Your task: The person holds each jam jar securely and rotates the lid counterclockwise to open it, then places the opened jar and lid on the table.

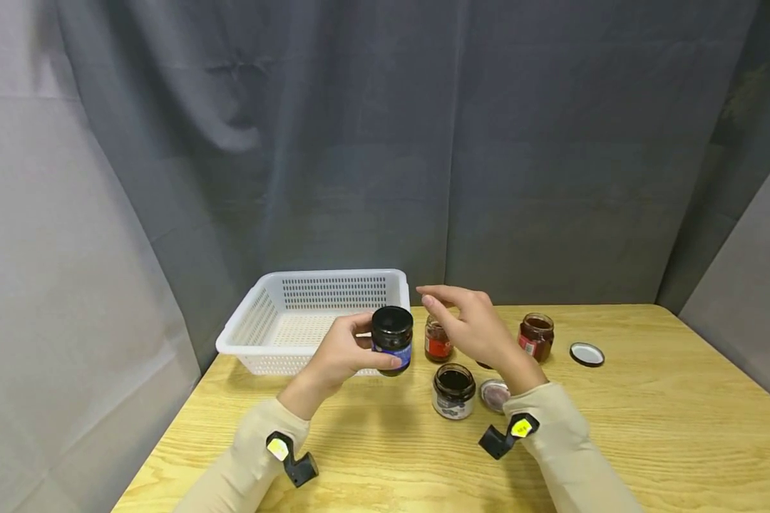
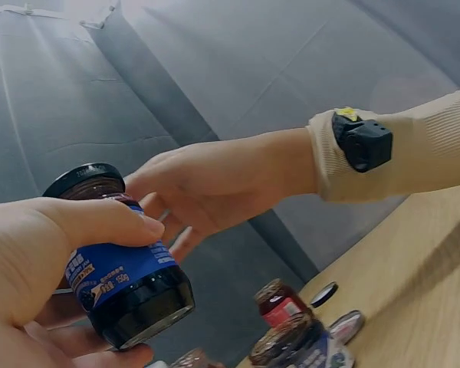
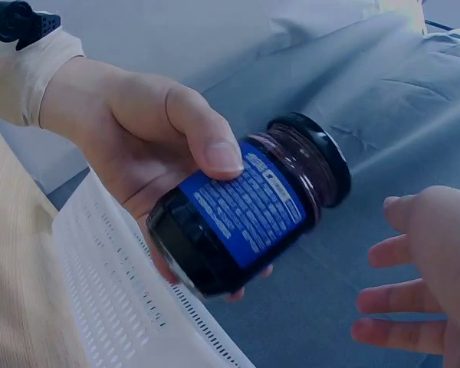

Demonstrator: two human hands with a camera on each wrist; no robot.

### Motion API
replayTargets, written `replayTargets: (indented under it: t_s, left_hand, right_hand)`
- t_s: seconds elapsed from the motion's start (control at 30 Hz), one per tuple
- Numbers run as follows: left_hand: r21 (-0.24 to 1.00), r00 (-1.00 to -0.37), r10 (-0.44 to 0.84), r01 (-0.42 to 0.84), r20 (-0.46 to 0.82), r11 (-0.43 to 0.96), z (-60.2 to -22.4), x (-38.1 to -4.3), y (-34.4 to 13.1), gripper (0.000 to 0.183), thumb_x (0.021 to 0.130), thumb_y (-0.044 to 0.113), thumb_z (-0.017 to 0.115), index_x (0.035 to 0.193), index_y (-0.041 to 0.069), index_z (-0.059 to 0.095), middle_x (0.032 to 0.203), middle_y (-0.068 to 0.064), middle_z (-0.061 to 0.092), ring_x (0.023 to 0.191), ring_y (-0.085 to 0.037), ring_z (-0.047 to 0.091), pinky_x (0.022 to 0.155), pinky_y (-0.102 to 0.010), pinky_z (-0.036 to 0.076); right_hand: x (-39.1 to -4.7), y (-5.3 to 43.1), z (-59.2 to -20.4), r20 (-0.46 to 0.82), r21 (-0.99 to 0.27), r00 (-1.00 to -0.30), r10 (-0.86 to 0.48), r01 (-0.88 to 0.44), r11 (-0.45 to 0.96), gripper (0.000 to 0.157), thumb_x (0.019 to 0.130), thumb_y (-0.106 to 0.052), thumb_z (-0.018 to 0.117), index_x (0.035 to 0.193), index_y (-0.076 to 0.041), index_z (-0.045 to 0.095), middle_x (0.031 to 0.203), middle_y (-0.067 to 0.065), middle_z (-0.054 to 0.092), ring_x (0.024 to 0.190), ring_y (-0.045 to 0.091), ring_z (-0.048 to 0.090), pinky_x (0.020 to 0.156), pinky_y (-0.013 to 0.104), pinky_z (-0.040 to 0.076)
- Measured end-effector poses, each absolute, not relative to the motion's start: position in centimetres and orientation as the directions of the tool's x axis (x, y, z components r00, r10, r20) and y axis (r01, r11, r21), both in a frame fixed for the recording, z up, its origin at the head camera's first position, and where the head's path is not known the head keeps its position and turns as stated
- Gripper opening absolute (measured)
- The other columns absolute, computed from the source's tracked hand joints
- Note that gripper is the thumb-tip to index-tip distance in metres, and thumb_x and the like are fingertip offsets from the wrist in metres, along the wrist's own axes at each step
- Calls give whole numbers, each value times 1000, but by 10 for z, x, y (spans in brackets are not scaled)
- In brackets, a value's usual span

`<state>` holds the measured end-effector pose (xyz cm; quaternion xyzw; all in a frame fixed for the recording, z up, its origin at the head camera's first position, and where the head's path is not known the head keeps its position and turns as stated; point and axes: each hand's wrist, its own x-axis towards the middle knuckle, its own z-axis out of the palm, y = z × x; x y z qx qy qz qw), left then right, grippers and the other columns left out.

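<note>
My left hand [image 1: 343, 349] grips a dark glass jar [image 1: 391, 340] with a blue label, thumb across the label and fingers behind. A black lid [image 3: 316, 153] sits on its mouth; the jar is held above the table, beside the basket's front right corner. My right hand [image 1: 473, 326] is raised to the right of the jar, fingers loosely extended and holding nothing. In the right wrist view its fingertips [image 3: 392, 253] are apart from the lid. Below it on the table stands an open jar [image 1: 453, 403] of dark contents with a pale label, its lid [image 1: 495, 394] lying beside it.
A white perforated basket [image 1: 276, 350] stands at the back left of the wooden table [image 1: 667, 406]. Two red-labelled jars, one [image 1: 438, 347] behind my right hand and another lidless jar [image 1: 536, 338] farther right, stand near an upturned lid [image 1: 587, 353]. Grey curtains [image 1: 552, 157] hang behind.
</note>
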<state>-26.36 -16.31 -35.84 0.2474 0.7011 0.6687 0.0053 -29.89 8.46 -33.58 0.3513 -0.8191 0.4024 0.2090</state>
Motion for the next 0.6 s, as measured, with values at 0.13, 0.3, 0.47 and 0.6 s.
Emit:
replayTargets:
  t_s: [0.13,0.3,0.47,0.6]
  left_hand:
    - [948,-876,374,317,304,-28,-362,-260,-156,58,73,-9,86,127,-7,67,112,-15,73,95,-32,73,78,-40,61]
    - [945,-876,366,324,315,-36,-366,-258,-151,57,73,-7,86,127,-6,67,113,-16,73,95,-32,73,78,-39,61]
    - [946,-877,366,321,313,-39,-371,-257,-146,57,75,-3,87,128,-5,66,115,-16,72,96,-31,73,79,-40,61]
    - [946,-878,368,324,306,-15,-373,-254,-142,57,74,-3,87,127,-5,67,114,-16,72,96,-30,73,79,-39,61]
  right_hand:
    - [-294,83,-334,638,-494,-648,-417,-759,424,33,109,-31,55,131,-14,72,129,3,69,117,24,64,95,52,53]
    - [-284,82,-327,657,-452,-602,-454,-797,401,32,109,-29,53,130,-15,73,113,-4,67,99,17,61,82,44,52]
    - [-274,80,-321,631,-420,-557,-540,-831,365,31,109,-29,54,129,-17,73,103,-10,63,86,12,57,72,36,49]
    - [-269,78,-321,620,-413,-552,-558,-834,366,28,106,-30,59,124,-16,76,102,-10,63,84,10,57,70,33,51]
